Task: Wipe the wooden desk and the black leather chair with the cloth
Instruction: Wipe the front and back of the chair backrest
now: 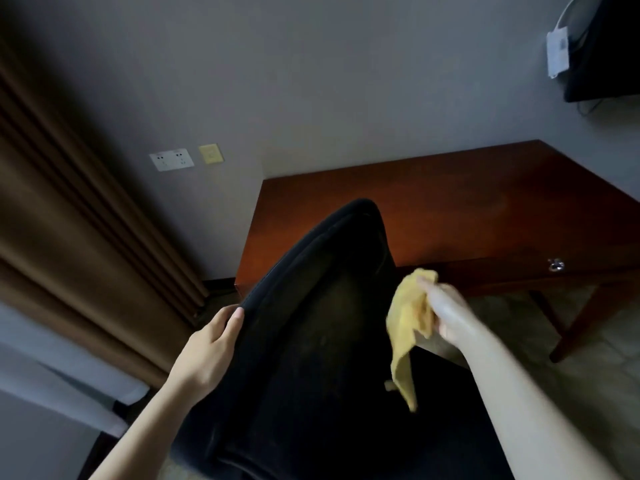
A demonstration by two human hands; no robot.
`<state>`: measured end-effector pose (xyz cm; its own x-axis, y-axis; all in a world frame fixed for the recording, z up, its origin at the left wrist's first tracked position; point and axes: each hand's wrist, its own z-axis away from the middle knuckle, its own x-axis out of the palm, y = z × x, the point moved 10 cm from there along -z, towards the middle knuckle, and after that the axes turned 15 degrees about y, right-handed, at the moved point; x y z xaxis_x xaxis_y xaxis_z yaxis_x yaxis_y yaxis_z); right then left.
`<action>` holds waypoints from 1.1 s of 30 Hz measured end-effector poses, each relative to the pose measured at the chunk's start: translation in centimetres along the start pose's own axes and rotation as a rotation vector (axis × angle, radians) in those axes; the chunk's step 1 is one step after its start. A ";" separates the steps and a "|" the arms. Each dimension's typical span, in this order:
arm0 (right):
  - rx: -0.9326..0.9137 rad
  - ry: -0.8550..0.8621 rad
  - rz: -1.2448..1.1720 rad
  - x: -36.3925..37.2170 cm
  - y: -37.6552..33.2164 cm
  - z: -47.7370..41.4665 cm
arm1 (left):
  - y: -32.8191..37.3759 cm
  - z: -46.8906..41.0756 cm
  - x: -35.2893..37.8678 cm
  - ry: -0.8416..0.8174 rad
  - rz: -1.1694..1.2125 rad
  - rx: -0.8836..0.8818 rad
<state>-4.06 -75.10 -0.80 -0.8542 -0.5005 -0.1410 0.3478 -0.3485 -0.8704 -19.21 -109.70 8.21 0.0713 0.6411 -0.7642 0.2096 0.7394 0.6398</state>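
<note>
Head view. The black leather chair [311, 323] fills the near centre, its backrest rising toward the far side and overlapping the near left corner of the wooden bench [450, 209]. The left hand [207, 351] grips the left edge of the backrest, thumb on the edge and fingers curled behind it. The right hand [446, 313], somewhat blurred, pinches a bunched yellow cloth [410, 323] at the right side of the backrest. The cloth's loose end hangs down in front of the chair, and whether it touches the leather cannot be told. A metal drawer knob [556, 265] sits on the bench's near front face, and a slanted bench leg [581, 320] meets the floor [606, 375] at the right. A brown curtain [69, 220] hangs at the left, with a white socket plate [171, 160] and a yellow wall plate [209, 153] on the far wall beside it. A dark screen [609, 46] with a white tag [557, 51] occupies the far right corner.
</note>
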 end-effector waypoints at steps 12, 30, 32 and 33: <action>-0.592 0.057 0.085 11.3 -13.6 0.2 | 0.5 0.2 -0.4 0.026 -0.018 0.051; -0.631 0.133 0.088 15.7 -8.6 2.3 | 1.3 0.5 -0.2 -0.112 0.276 -0.058; -0.697 0.103 0.074 16.4 -7.4 5.2 | 1.3 0.6 -0.2 -0.134 0.350 -0.077; -0.731 0.085 0.066 16.7 -6.8 6.8 | 1.0 0.7 0.0 -0.155 0.374 -0.110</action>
<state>-18.06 -86.48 5.96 -0.8775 -0.4291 -0.2142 0.0784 0.3122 -0.9468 -18.29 -109.11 8.86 0.2701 0.8373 -0.4754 0.0366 0.4845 0.8740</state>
